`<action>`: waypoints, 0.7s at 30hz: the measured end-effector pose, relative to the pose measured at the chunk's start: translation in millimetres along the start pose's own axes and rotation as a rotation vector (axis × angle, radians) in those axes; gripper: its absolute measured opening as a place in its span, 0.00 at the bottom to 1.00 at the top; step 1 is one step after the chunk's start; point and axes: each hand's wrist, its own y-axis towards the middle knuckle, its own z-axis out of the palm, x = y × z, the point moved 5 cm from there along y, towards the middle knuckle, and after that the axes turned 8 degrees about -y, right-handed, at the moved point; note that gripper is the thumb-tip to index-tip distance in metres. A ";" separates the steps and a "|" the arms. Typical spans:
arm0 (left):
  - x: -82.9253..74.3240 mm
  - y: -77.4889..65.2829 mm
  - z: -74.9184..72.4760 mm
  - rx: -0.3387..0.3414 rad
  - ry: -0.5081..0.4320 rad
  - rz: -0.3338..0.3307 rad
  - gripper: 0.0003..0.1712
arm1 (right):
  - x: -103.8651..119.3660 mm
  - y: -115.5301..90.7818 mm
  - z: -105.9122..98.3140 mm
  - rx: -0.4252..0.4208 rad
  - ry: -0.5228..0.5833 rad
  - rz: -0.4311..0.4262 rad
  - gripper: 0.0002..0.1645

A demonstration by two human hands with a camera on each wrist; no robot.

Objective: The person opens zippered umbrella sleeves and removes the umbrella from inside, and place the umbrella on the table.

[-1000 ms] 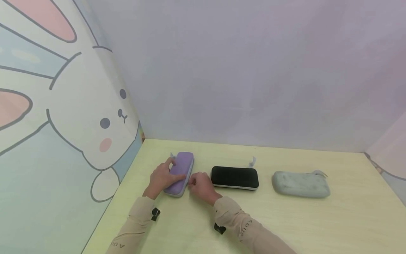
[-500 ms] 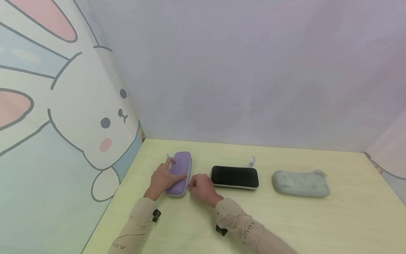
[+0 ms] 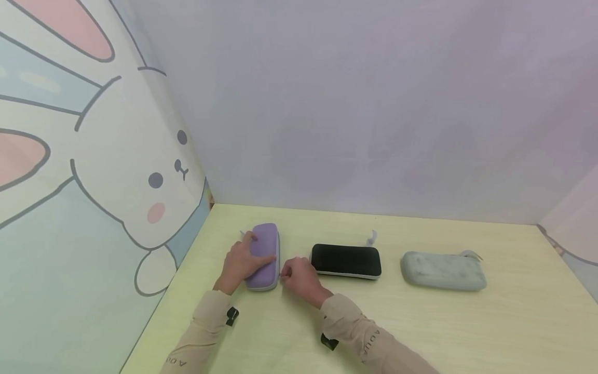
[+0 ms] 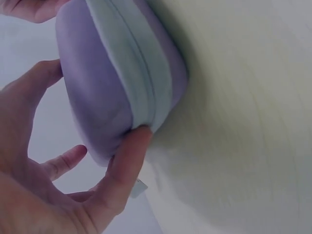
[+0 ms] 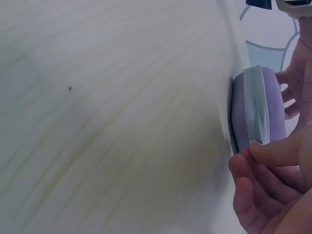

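Purple case [image 3: 267, 243] (x1): L hand [image 3: 238, 266] grips it, R hand [image 3: 301, 280] pinches zip [image 5: 256, 107]; 1 blk case [image 3: 345, 261], 1 gry case [image 3: 444, 271].

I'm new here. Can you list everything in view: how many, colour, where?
Smooth purple oblong zip case: one, purple, left on table
Black oblong case with pale edge: one, black, middle
Marbled oblong case: one, grey-green, right on table
Tabs: three, whitish to grey, one per case
Wood-grained table: one, pale yellow, under cases
Plain backdrop: one, greyish lilac, behind table
Rabbit-print panel: one, white, pink, blue, far left
Side panel: one, pinkish white, far right
Small wrist devices: two, black, both wrists
Printed sleeves: two, beige, both arms
Left hand: one, bare, gripping purple case
Right hand: one, bare, pinching at that case's zip
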 end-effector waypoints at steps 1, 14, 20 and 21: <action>-0.3 -0.1 0.0 0.002 -0.005 -0.007 0.45 | -0.2 -0.5 0.1 0.000 -0.001 -0.002 0.06; 1.5 -2.2 1.7 -0.008 -0.067 -0.069 0.47 | -6.2 -7.3 0.9 0.001 -0.008 0.007 0.06; -0.7 -4.6 2.3 -0.025 -0.093 -0.096 0.49 | -8.2 -10.7 -2.0 -0.014 -0.013 0.008 0.06; -0.8 -5.0 2.7 -0.027 -0.099 -0.103 0.50 | -8.3 -11.2 -2.4 -0.014 -0.015 0.009 0.06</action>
